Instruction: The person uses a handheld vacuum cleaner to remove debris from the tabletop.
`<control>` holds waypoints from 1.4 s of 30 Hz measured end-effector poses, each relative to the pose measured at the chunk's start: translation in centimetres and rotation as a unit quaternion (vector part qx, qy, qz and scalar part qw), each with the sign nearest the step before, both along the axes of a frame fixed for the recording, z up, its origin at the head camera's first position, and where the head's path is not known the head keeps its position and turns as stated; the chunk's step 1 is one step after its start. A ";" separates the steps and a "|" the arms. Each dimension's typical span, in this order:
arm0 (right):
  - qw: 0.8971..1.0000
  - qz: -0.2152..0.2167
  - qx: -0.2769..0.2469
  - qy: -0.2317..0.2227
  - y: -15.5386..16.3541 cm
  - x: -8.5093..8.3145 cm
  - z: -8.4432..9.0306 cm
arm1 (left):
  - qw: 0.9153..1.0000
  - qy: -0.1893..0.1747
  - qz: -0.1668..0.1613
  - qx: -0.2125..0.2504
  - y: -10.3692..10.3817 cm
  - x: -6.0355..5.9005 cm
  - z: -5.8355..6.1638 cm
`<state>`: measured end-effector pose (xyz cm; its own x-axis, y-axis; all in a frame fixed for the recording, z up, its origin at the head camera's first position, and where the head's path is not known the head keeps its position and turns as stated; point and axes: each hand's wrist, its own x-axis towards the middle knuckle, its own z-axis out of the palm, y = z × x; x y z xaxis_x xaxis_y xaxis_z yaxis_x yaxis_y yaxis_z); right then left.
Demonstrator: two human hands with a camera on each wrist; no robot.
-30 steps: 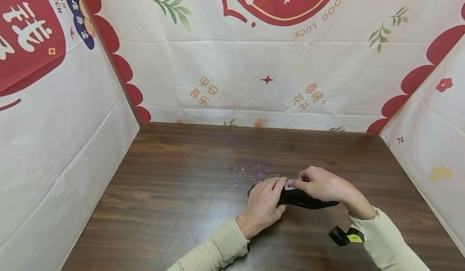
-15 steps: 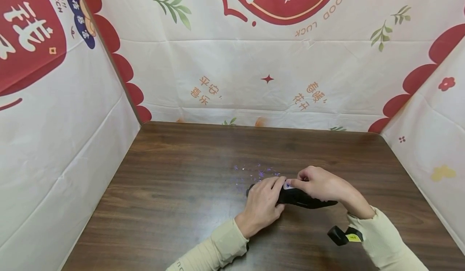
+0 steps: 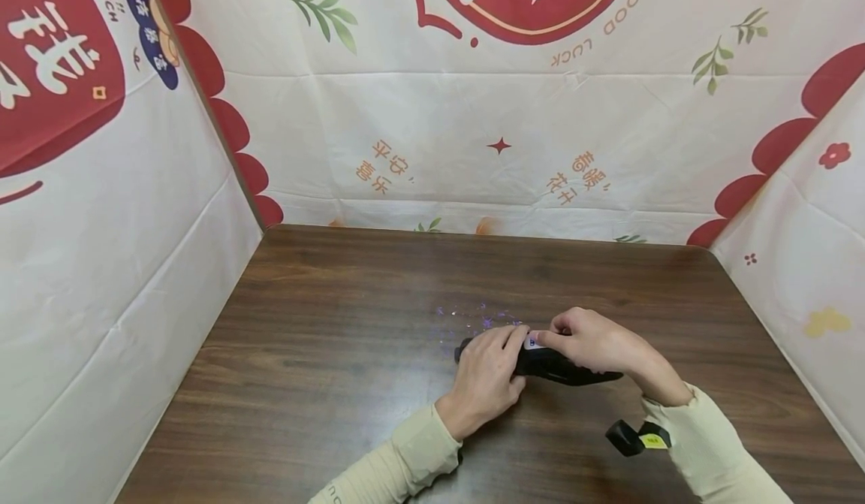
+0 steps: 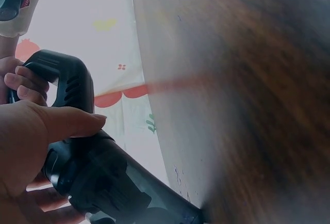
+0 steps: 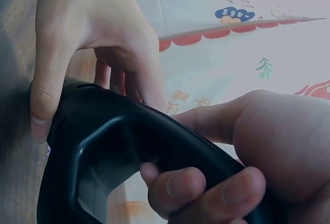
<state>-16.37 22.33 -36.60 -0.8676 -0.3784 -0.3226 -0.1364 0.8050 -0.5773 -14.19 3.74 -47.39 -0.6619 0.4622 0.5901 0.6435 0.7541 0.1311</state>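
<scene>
A dark brown wood-grain surface (image 3: 351, 354) fills the lower half of the head view. Cream printed cloth (image 3: 473, 128) stands around it at 9, 12 and 3 o'clock, marked with red scalloped shapes, green leaf sprigs (image 3: 324, 16), orange characters and the words "GOOD LUCK" (image 3: 598, 27). Soft, even light leaves a pale sheen near the surface's centre.

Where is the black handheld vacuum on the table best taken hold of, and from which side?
Probably by the loop handle of the handheld vacuum, coming from the right. The opening lets fingers curl through, as the right hand does now, while the left hand steadies the body near the nozzle.
</scene>
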 end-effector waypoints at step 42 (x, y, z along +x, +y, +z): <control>1.000 -0.006 -0.012 -0.005 -0.5 -0.6 -0.6 | 1.000 -0.019 0.012 -0.007 -0.7 -0.4 0.4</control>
<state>-16.95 21.88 -37.15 -0.8689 -0.3750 -0.3230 -0.1200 0.7928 -0.5975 -14.57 3.02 -46.98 -0.6941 0.4540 0.5587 0.6204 0.7709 0.1444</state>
